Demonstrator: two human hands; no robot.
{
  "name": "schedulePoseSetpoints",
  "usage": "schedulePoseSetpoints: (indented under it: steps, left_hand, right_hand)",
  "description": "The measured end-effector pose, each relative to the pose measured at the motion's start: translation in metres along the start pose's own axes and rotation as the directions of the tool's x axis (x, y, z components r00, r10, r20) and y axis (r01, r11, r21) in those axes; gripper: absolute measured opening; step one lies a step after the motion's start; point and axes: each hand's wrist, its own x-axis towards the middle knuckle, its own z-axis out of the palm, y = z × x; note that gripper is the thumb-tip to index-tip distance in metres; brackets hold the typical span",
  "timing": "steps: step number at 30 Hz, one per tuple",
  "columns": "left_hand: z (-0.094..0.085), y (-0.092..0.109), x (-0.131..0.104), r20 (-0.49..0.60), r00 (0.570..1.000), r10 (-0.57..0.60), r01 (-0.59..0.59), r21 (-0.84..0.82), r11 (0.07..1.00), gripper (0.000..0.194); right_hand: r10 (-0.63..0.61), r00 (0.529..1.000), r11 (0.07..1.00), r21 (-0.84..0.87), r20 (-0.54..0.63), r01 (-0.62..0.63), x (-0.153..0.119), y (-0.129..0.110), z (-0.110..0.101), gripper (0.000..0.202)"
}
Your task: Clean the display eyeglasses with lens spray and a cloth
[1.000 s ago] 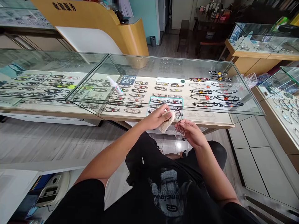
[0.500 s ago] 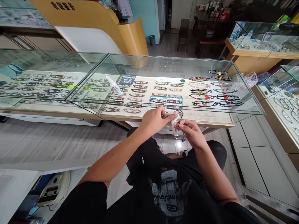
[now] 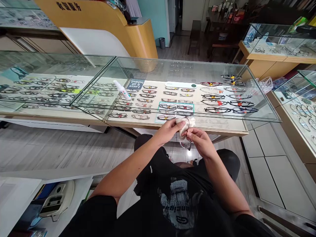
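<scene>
A pair of eyeglasses (image 3: 185, 143) hangs lens over lens between my hands, just in front of the display case's near edge. Its lower lens shows drops or specks. My left hand (image 3: 170, 129) is closed on a whitish cloth (image 3: 184, 124), which is folded around the upper lens with the thumb pressing on it. With thumb and fingertips, my right hand (image 3: 199, 140) pinches the eyeglasses near the middle of the frame. On the glass top stands a white spray bottle (image 3: 122, 90), to the left of my hands.
The glass display case (image 3: 197, 70) holds rows of eyeglass frames and stretches across in front of me. More cases stand on the right (image 3: 296, 108). A white shelf unit (image 3: 71, 176) is at lower left. Beyond are a yellow counter (image 3: 142, 42) and a small bin (image 3: 162, 42).
My left hand has drawn slightly lower with the cloth, and more of the cloth now shows around the upper lens. The eyeglasses have turned a little. The right hand keeps its pinch.
</scene>
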Motion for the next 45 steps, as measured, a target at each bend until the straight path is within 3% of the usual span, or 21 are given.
schedulePoseSetpoints:
  steps: [4,9,15,21,24,30,33,36,42,45]
  left_hand:
    - [0.011,-0.003,-0.002,0.080,0.994,-0.074,0.099,-0.388,0.916,0.050]
    - [0.016,0.005,-0.004,0.149,0.989,-0.015,0.091,-0.520,0.849,0.041]
    - [0.021,0.001,-0.002,0.079,0.997,0.022,0.015,-0.442,0.897,0.047]
    - [0.023,-0.002,0.003,-0.098,0.992,0.075,-0.098,-0.254,0.962,0.055]
    - [0.017,0.001,0.005,-0.026,0.996,0.089,-0.093,-0.255,0.963,0.054]
    - [0.002,0.009,-0.001,0.120,0.989,-0.086,0.127,-0.390,0.912,0.052]
    - [0.003,0.011,-0.003,0.170,0.984,-0.053,0.117,-0.395,0.911,0.049]
    - [0.010,0.010,-0.002,0.146,0.989,0.009,0.046,-0.366,0.930,0.048]
    - [0.021,0.005,0.004,-0.009,0.999,0.037,-0.038,-0.246,0.969,0.054]
    - [0.017,0.004,0.007,0.003,0.998,0.066,-0.064,-0.237,0.969,0.056]
  right_hand:
    - [0.021,1.000,1.000,0.022,-0.007,-0.021,0.000,0.001,0.002,0.030]
    - [0.059,0.998,0.993,0.104,-0.002,-0.058,0.001,0.003,0.002,0.027]
    - [0.037,0.999,0.996,0.081,-0.002,-0.037,0.002,0.004,0.006,0.027]
    - [0.093,0.995,0.987,0.133,-0.045,-0.086,-0.001,0.008,0.016,0.030]
    - [0.108,0.992,0.972,0.215,-0.069,-0.091,-0.001,0.007,0.015,0.032]
    - [0.168,0.986,0.916,0.367,0.013,-0.161,-0.001,0.003,0.004,0.029]
    - [0.183,0.982,0.900,0.394,0.043,-0.185,0.000,0.003,0.003,0.028]
    - [0.195,0.980,0.899,0.392,0.045,-0.197,0.001,0.004,0.006,0.028]
    - [0.210,0.977,0.914,0.348,0.031,-0.208,-0.001,0.009,0.012,0.031]
    - [0.193,0.981,0.923,0.337,0.006,-0.183,-0.002,0.007,0.011,0.031]
